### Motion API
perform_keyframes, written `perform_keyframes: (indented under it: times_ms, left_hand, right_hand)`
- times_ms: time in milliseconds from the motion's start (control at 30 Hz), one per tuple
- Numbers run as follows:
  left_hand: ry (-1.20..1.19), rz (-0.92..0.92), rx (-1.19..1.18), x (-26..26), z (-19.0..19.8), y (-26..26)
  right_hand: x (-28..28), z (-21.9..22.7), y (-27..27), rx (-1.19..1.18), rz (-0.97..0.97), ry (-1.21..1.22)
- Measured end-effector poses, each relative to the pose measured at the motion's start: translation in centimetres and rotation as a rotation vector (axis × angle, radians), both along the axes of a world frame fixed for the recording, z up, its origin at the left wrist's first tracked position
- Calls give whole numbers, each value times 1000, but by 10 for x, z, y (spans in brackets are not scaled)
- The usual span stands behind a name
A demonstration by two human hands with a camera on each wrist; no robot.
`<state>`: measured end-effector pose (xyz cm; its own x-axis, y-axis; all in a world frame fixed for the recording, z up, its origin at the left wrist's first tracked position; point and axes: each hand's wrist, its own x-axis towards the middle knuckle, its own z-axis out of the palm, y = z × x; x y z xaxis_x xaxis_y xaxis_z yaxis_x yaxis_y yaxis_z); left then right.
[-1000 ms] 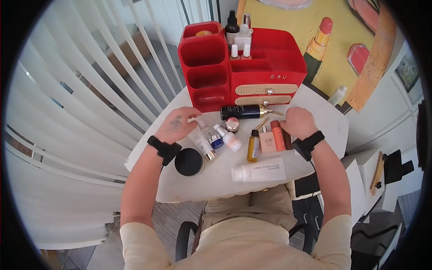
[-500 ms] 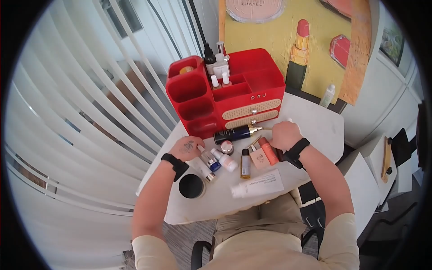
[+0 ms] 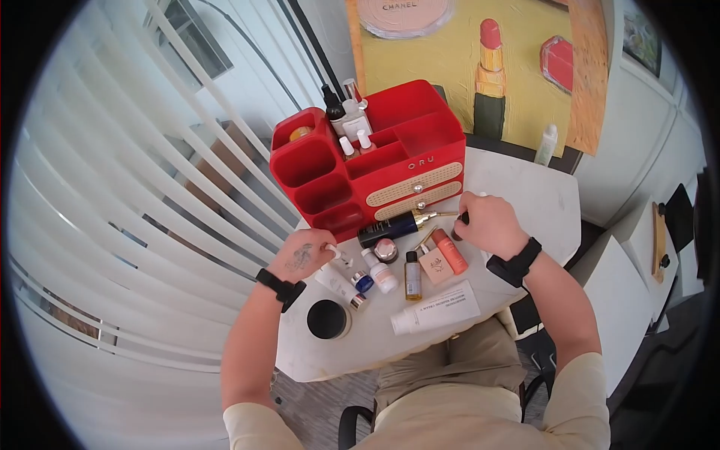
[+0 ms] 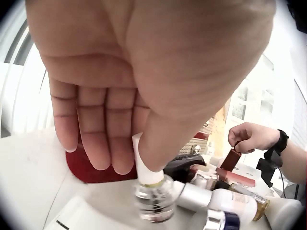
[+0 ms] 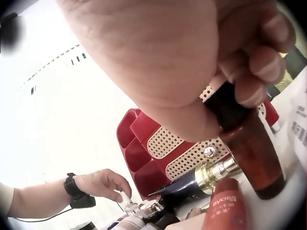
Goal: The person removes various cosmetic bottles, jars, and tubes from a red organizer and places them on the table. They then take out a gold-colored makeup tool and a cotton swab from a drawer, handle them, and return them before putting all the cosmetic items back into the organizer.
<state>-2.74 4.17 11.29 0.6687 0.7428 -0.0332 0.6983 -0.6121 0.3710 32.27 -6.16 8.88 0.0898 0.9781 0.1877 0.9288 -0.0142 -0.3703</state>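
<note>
The left hand (image 3: 301, 255) pinches the white cap of a small clear glass bottle (image 4: 154, 201) between thumb and index finger; its other fingers extend beside the cap. Held by its black cap in the right hand (image 3: 491, 225) is a brown bottle (image 5: 256, 155), upright but tilted. Between the hands lie a dark blue pump bottle (image 3: 388, 227), a pink-lidded jar (image 3: 385, 250), a white bottle (image 3: 381, 274), an amber bottle (image 3: 412, 277), a peach box-like bottle (image 3: 433, 265) and a coral tube (image 3: 451, 253).
A red organizer (image 3: 330, 187) with open compartments and two woven-front drawers stands at the back, holding several bottles. Nearer the person are a black-lidded jar (image 3: 328, 319) and a white tube (image 3: 437, 308). A small bottle (image 3: 547, 145) stands at the back right.
The right hand has raised the brown bottle off its place beside the coral tube. The left hand now pinches the clear bottle's cap and has lifted it somewhat. The head view has shifted.
</note>
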Motion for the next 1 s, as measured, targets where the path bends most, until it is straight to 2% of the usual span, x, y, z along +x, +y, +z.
perform_keyframes:
  times_ms: [167, 233, 367, 433, 500, 667, 833, 900, 1000]
  left_hand:
    - [-72, -32, 191, 25, 54, -30]
    - [-212, -33, 360, 42, 75, -37]
    - [-324, -95, 553, 82, 107, -20]
    - [-306, -161, 676, 103, 116, -2]
    - [-259, -155, 734, 119, 118, 21]
    - [-129, -199, 867, 148, 116, 62]
    - [18, -130, 901, 161, 104, 76]
    - [55, -125, 900, 164, 100, 80]
    - [143, -112, 876, 169, 91, 84]
  right_hand:
    - [-1, -12, -2, 114, -20, 39]
    - [0, -16, 0, 121, -29, 57]
    - [3, -20, -1, 98, -25, 56]
    - [5, -21, -2, 104, -31, 47]
    - [7, -22, -6, 111, -36, 37]
    - [11, -8, -22, 231, -26, 198]
    - [10, 14, -35, 292, -25, 377]
    - [8, 19, -35, 455, -27, 453]
    - [5, 30, -29, 572, -1, 565]
